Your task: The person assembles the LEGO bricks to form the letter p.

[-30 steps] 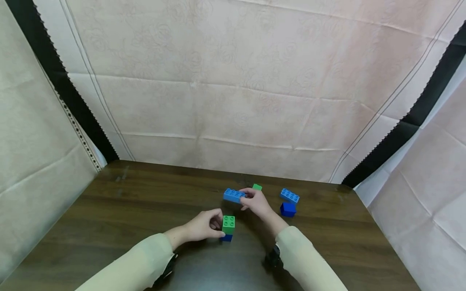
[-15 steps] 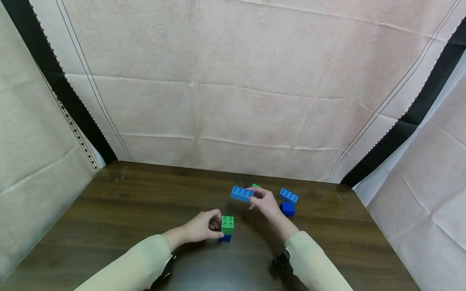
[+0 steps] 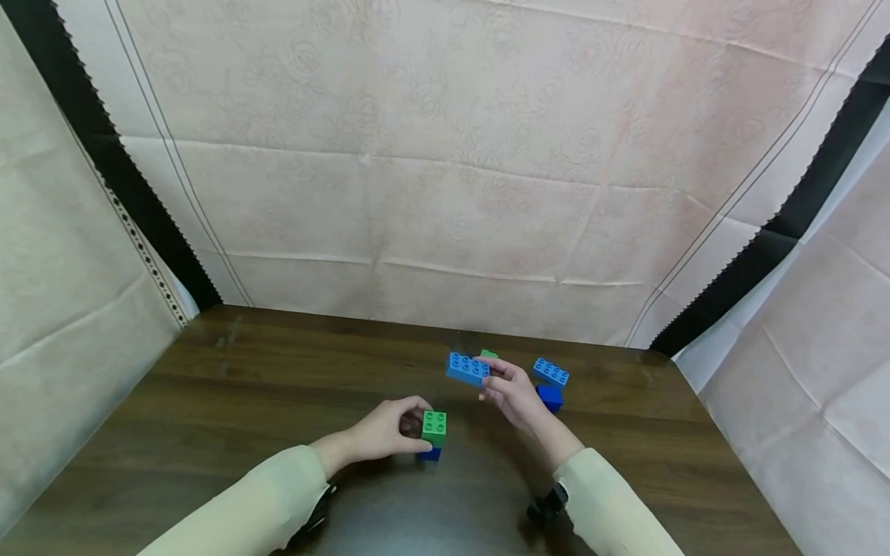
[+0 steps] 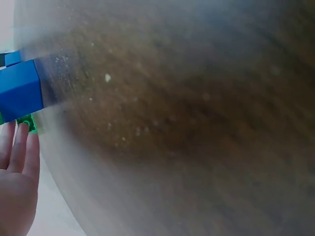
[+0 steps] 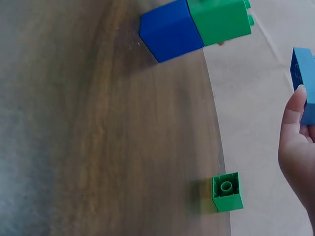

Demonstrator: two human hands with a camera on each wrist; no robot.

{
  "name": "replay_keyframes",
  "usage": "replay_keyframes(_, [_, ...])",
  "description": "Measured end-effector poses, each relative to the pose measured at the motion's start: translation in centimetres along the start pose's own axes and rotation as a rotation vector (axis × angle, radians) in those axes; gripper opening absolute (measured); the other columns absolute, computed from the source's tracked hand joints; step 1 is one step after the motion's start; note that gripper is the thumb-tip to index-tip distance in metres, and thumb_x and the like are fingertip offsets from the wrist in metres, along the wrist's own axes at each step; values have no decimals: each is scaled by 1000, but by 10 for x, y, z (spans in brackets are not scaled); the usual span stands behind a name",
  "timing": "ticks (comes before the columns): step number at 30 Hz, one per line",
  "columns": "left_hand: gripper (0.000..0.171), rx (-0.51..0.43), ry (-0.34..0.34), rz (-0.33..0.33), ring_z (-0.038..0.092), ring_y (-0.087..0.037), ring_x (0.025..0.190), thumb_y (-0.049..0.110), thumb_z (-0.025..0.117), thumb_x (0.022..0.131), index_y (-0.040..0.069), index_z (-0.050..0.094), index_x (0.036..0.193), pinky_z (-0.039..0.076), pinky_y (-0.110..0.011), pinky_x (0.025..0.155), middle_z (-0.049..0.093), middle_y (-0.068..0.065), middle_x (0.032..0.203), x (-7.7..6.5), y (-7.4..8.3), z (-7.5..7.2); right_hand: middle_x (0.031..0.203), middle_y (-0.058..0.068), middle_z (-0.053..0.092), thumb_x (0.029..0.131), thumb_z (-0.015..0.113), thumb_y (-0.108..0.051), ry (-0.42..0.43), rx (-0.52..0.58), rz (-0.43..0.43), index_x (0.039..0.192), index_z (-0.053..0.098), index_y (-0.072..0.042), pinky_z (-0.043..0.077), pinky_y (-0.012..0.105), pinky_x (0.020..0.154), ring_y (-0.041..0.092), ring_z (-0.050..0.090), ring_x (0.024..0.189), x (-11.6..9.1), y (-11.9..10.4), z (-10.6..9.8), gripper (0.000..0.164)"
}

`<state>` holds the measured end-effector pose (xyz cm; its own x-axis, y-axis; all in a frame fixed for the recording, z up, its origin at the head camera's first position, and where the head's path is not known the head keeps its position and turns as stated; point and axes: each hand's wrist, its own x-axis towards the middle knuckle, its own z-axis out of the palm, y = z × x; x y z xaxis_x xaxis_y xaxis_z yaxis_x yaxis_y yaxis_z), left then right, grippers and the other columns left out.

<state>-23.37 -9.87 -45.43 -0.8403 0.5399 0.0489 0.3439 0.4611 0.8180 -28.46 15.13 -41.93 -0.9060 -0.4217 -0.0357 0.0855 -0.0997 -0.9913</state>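
Note:
In the head view, my left hand (image 3: 385,432) holds a small stack from its left side, thumb at the front. A green brick (image 3: 434,427) with studs on top sits on a dark blue brick (image 3: 429,455). The right wrist view shows the same stack large, green brick (image 5: 221,22) against blue brick (image 5: 171,30). Farther back and to the right, my right hand (image 3: 511,394) pinches a long light blue brick (image 3: 467,369) by its right end, above the table. That hand's thumb (image 5: 294,105) lies against the light blue brick (image 5: 309,110) in the right wrist view.
Behind the right hand lies a loose green brick (image 3: 489,354), its hollow side showing in the right wrist view. To the right lie another light blue brick (image 3: 552,372) and a dark blue brick (image 3: 550,398). The brown wooden table (image 3: 278,371) ends at pale cloth walls (image 3: 431,193).
My right hand has moved a little to the right with the light blue brick, turning it slightly. The left hand stays at the stack with only a slight finger shift.

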Motion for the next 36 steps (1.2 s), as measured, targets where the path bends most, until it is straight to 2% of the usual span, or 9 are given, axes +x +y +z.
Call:
replay_keyframes(6, [28,-18,27,19,61,-11,91,28,73,81,14,58,101,53,-28,82,65,2,98,1,0,0,97,-2,58,91,47,-1,-84,-46,-10,133,35,13,51,20,70,11,54,80,-9,-1,3,47])
replay_keyframes(10, [26,-19,27,5,59,-10,89,29,73,81,16,57,97,51,-25,80,64,3,97,1,1,0,96,-3,59,91,50,-3,-115,-84,-35,131,38,13,51,20,71,10,55,78,-15,0,3,45])
replay_keyframes(22, [26,-11,36,11,58,-14,88,26,73,81,12,56,95,53,-30,78,63,0,96,1,0,0,99,-1,58,91,53,-4,-120,-183,-39,129,42,13,52,21,71,14,55,80,-28,1,6,43])
replay_keyframes(28, [27,-11,34,9,58,-14,87,28,73,81,13,55,95,52,-29,78,63,1,94,0,1,0,98,-5,61,92,54,-7,-146,-283,-70,127,46,11,53,20,72,10,58,77,-30,4,12,40])
replay_keyframes(31, [28,-17,31,12,58,-14,87,27,73,81,12,54,95,53,-31,79,63,-1,94,1,1,0,100,0,61,92,54,-7,-159,-328,-57,127,48,9,52,20,73,14,58,80,-31,7,15,38])
replay_keyframes(36, [29,-25,29,10,57,-12,86,28,73,81,13,54,96,52,-29,80,62,1,94,1,0,1,103,11,59,91,54,-5,-179,-395,-64,127,49,6,52,21,71,13,56,81,-32,8,18,38])
